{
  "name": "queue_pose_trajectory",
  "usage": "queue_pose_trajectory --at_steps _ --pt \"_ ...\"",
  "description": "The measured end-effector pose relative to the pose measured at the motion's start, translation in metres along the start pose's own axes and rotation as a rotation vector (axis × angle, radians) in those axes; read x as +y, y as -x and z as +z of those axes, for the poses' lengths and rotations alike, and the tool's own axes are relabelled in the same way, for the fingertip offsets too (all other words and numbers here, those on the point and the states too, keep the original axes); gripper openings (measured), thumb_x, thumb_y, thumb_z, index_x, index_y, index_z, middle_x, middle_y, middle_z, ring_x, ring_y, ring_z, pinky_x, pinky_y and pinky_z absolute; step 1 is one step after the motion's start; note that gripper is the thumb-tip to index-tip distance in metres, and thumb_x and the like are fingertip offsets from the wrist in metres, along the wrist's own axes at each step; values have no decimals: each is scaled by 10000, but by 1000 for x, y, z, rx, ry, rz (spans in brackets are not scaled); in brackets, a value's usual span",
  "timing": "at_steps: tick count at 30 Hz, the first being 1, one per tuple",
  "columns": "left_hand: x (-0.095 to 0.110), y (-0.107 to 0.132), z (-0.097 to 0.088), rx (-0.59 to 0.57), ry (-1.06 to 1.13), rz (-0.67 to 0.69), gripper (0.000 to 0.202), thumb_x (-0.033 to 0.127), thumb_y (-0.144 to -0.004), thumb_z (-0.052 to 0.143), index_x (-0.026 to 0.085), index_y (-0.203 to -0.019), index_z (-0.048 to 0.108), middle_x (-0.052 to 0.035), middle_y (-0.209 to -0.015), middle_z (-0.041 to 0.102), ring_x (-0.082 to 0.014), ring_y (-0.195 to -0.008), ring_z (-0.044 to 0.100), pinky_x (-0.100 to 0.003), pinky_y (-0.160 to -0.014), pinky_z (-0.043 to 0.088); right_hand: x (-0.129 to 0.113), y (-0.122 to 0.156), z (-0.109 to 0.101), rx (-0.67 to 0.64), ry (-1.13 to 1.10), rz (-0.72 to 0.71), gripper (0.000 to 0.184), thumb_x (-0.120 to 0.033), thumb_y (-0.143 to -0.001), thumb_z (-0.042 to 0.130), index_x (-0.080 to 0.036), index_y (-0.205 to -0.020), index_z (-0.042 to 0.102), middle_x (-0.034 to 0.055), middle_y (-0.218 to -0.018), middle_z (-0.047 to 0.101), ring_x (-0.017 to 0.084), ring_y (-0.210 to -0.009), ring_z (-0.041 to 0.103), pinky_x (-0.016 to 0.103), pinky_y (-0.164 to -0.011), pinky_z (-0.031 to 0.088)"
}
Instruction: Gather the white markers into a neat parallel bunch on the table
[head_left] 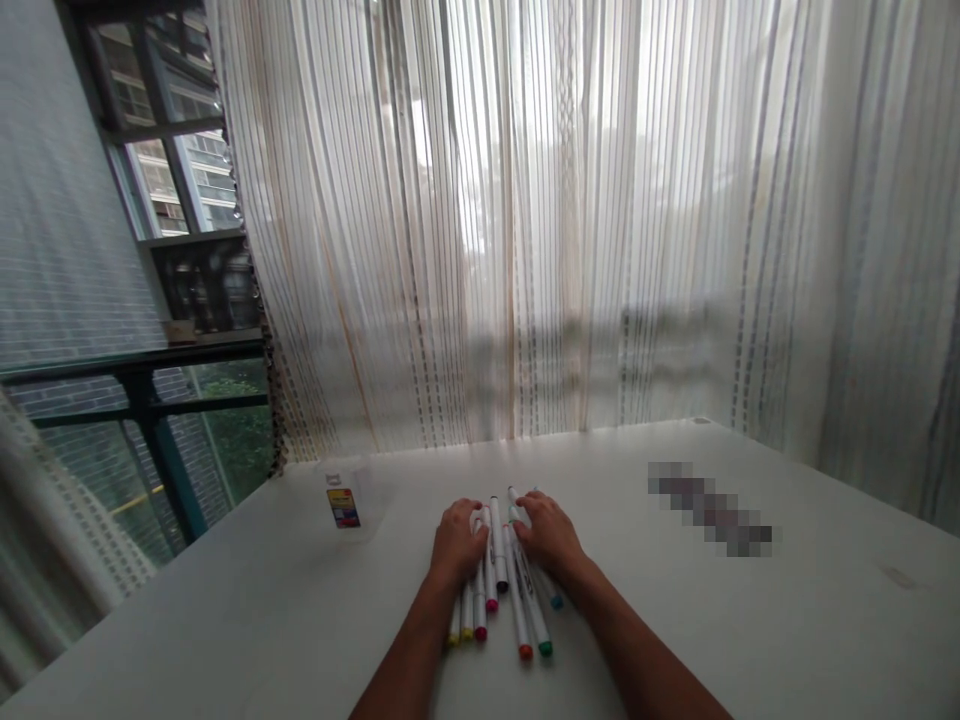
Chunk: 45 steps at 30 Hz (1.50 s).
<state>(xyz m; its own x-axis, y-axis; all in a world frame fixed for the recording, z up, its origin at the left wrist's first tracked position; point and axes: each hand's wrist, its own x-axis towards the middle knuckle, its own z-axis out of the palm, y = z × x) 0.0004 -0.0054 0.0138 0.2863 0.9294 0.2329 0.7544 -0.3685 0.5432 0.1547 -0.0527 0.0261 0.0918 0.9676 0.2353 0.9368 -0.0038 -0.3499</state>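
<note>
Both hands flat on markers [501, 580] mid-worktop [750, 640]; left hand [456, 541] and right hand [550, 535] apart, fingers spread, gripping nothing; marker long axes run toward-away, caps nearest body; hands equally near.

Single head-worn view, looking forward and down across the white table [750, 620]; facing the curtained window [525, 220]

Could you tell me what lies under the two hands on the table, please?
White markers with coloured caps lie in a bunch on the table, under and between the left hand and right hand. Their covered stretches cannot be seen.
</note>
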Motion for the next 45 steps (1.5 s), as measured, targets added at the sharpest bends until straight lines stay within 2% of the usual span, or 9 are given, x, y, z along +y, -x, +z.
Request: queue_pose_trajectory --at_steps 7,11,16,20,24,28,34,40,45 --pt "10 11 -6 -144 -103 23 540 402 -731 588 203 -1232 556 -93 -1381 500 -290 -1289 417 -469 -1064 329 0 5 -1 -67 77 5 429 -349 -773 540 -150 -1143 622 156 -1299 534 317 -1224 444 433 -1005 317" --pt "8 11 -1 -223 -140 100 504 330 -804 485 170 -1280 524 -91 -1447 425 -216 -1342 363 -354 -1118 270 4 2 2 -98 100 45 497 -316 -818 465 -154 -1286 514 156 -1396 446 327 -1298 359 506 -1039 243" --pt "10 3 -4 -246 -157 189 468 282 -829 436 202 -1282 519 -31 -1439 444 -153 -1313 403 -269 -1113 268 6 -8 3 -145 102 -12 512 -277 -870 380 -125 -1357 421 137 -1442 397 269 -1341 307 449 -1080 197" --pt "12 11 -11 -239 -192 159 504 396 -857 397 178 -1299 500 -90 -1433 444 -253 -1339 366 -441 -1113 266 13 -10 -1 -174 112 -47 562 -385 -863 433 -135 -1366 413 145 -1450 379 294 -1344 300 455 -1072 219" --pt "1 33 -16 -311 -289 59 704 610 -804 390 220 -1390 382 -90 -1538 234 -359 -1406 186 -636 -1074 187 23 0 -5 -183 147 24 656 -547 -878 345 -162 -1409 359 172 -1498 275 380 -1371 202 594 -1033 192" --pt "-23 42 -21 -291 -361 -9 730 605 -820 338 194 -1423 325 -80 -1556 151 -333 -1427 110 -583 -1110 160 28 20 -14 -228 144 -23 678 -578 -881 310 -171 -1423 340 166 -1515 234 374 -1384 173 587 -1047 179" --pt "-45 15 -23 -186 -372 -42 620 443 -902 240 105 -1414 330 -125 -1528 249 -271 -1424 170 -444 -1131 219 19 52 -25 -263 81 -128 708 -612 -884 285 -175 -1440 315 154 -1525 196 321 -1404 146 545 -1102 117" --pt "-22 -3 -8 -178 -336 -15 643 520 -913 173 148 -1407 351 -118 -1518 282 -284 -1418 188 -480 -1125 220 -8 73 -16 -322 -8 -305 776 -648 -837 398 -201 -1458 268 130 -1531 173 311 -1412 103 534 -1126 65" --pt "4 -3 -2 -222 -298 62 656 615 -884 157 256 -1371 411 -53 -1511 315 -303 -1418 176 -542 -1127 168 -23 68 -8 -276 -65 -395 797 -616 -857 384 -98 -1452 266 183 -1509 223 316 -1403 154 510 -1135 105"
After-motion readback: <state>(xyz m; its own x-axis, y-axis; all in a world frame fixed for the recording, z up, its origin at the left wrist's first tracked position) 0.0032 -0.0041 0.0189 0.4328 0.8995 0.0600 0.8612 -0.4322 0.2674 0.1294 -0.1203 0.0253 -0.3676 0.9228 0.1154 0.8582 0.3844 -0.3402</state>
